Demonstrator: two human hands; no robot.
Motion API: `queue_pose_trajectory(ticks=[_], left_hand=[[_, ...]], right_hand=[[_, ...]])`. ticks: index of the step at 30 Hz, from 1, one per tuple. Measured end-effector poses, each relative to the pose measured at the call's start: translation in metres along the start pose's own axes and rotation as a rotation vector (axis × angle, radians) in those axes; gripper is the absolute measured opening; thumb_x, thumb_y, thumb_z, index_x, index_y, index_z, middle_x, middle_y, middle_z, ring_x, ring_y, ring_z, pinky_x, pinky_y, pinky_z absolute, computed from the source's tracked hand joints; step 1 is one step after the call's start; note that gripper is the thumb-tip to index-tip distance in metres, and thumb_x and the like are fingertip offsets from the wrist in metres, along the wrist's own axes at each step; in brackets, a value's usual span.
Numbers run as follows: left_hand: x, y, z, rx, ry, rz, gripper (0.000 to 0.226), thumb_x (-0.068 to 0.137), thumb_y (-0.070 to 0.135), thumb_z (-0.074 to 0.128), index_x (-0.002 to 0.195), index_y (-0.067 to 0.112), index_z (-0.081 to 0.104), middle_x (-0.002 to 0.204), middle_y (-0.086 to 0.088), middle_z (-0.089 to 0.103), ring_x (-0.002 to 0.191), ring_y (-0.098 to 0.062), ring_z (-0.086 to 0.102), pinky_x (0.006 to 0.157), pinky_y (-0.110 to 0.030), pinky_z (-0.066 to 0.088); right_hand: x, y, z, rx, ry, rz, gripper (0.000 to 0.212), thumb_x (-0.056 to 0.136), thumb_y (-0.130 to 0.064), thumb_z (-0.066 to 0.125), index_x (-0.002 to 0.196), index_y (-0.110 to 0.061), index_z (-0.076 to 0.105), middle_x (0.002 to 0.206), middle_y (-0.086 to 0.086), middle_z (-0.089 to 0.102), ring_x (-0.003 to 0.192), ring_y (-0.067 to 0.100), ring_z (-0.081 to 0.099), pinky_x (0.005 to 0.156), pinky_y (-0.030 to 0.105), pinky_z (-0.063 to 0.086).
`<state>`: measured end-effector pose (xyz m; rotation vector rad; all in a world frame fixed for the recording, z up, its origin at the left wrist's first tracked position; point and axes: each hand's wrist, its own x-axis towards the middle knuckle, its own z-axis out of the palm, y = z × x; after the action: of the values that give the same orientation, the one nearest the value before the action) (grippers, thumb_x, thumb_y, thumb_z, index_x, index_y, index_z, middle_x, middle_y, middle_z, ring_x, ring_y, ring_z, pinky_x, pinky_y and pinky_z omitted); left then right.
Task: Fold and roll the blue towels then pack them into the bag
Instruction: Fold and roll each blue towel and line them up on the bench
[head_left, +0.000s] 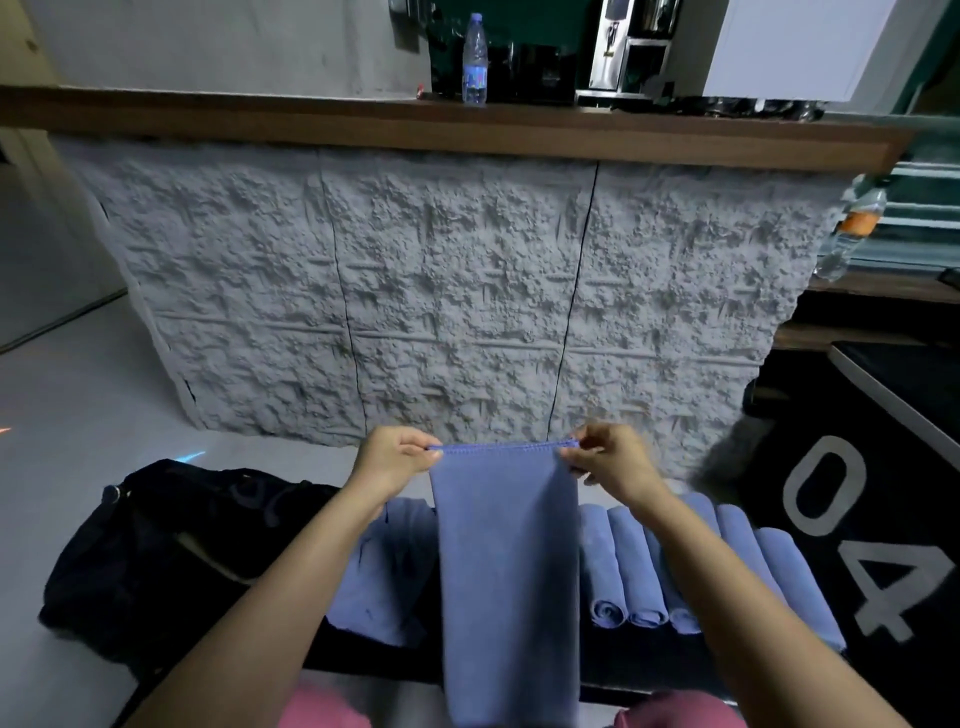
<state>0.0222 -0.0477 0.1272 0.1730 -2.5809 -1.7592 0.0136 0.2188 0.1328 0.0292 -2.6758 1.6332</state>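
A blue towel (506, 571), folded into a long strip, hangs in the air in front of me. My left hand (395, 460) pinches its top left corner and my right hand (605, 457) pinches its top right corner, stretching the top edge flat. Several rolled blue towels (644, 571) lie side by side on the black mat to the right. A stack of unrolled blue towels (379, 582) lies behind my left forearm. The dark bag (171, 551) sits open on the floor at the left.
A black mat (872, 499) with white digits covers the floor at right. A rough grey counter front (441, 291) rises straight ahead, with a wooden top holding a water bottle (475, 60). Another bottle (852, 228) stands at the right. My pink-clad knees (322, 709) show below.
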Motion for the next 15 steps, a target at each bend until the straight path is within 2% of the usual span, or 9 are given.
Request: queue_pose_trajectory(ticks=[3, 5, 8, 11, 13, 15], left_hand=[[0.015, 0.005, 0.005, -0.072, 0.123, 0.147, 0.008, 0.08, 0.0, 0.069, 0.085, 0.006, 0.07, 0.074, -0.001, 0.066, 0.066, -0.007, 0.061, 0.063, -0.011, 0.048], [0.02, 0.002, 0.007, -0.071, 0.151, 0.217, 0.009, 0.08, 0.0, 0.069, 0.087, 0.006, 0.071, 0.073, 0.004, 0.066, 0.058, 0.004, 0.058, 0.06, -0.005, 0.045], [0.023, -0.031, 0.018, 0.042, 0.128, 0.263, 0.01, 0.078, 0.001, 0.071, 0.086, 0.007, 0.073, 0.071, 0.002, 0.065, 0.059, 0.006, 0.055, 0.06, -0.006, 0.042], [0.018, -0.095, 0.038, 0.18, -0.008, 0.235, 0.01, 0.077, -0.004, 0.071, 0.085, 0.003, 0.072, 0.071, -0.007, 0.065, 0.065, -0.002, 0.055, 0.059, -0.008, 0.039], [0.009, -0.142, 0.053, 0.311, -0.164, 0.197, 0.011, 0.078, -0.004, 0.069, 0.083, 0.006, 0.071, 0.072, 0.009, 0.064, 0.068, -0.001, 0.055, 0.062, -0.011, 0.04], [0.001, -0.181, 0.067, 0.455, -0.309, 0.148, 0.01, 0.08, -0.001, 0.068, 0.082, 0.009, 0.071, 0.069, 0.021, 0.058, 0.067, 0.005, 0.055, 0.066, -0.018, 0.044]], right_hand=[[0.014, 0.0, 0.001, 0.115, 0.142, -0.075, 0.017, 0.081, -0.008, 0.073, 0.072, -0.018, 0.062, 0.061, 0.003, 0.061, 0.062, 0.024, 0.063, 0.065, 0.035, 0.053], [0.017, 0.002, -0.001, 0.039, 0.205, -0.164, 0.014, 0.081, -0.014, 0.074, 0.076, -0.025, 0.065, 0.066, 0.001, 0.066, 0.062, 0.021, 0.063, 0.062, 0.033, 0.052], [0.011, 0.029, 0.007, -0.181, 0.21, -0.24, 0.016, 0.081, -0.02, 0.073, 0.078, -0.032, 0.062, 0.071, -0.011, 0.065, 0.065, 0.012, 0.061, 0.058, 0.029, 0.048], [0.0, 0.081, 0.024, -0.41, 0.066, -0.237, 0.012, 0.082, -0.021, 0.07, 0.08, -0.03, 0.062, 0.074, -0.012, 0.06, 0.067, 0.013, 0.058, 0.059, 0.027, 0.044], [-0.008, 0.116, 0.04, -0.584, -0.117, -0.203, 0.01, 0.082, -0.019, 0.065, 0.084, -0.029, 0.062, 0.08, -0.011, 0.059, 0.075, 0.015, 0.06, 0.063, 0.023, 0.045], [-0.018, 0.149, 0.06, -0.773, -0.309, -0.184, 0.01, 0.084, -0.018, 0.058, 0.088, -0.024, 0.064, 0.091, -0.005, 0.064, 0.088, 0.019, 0.06, 0.066, 0.03, 0.044]])
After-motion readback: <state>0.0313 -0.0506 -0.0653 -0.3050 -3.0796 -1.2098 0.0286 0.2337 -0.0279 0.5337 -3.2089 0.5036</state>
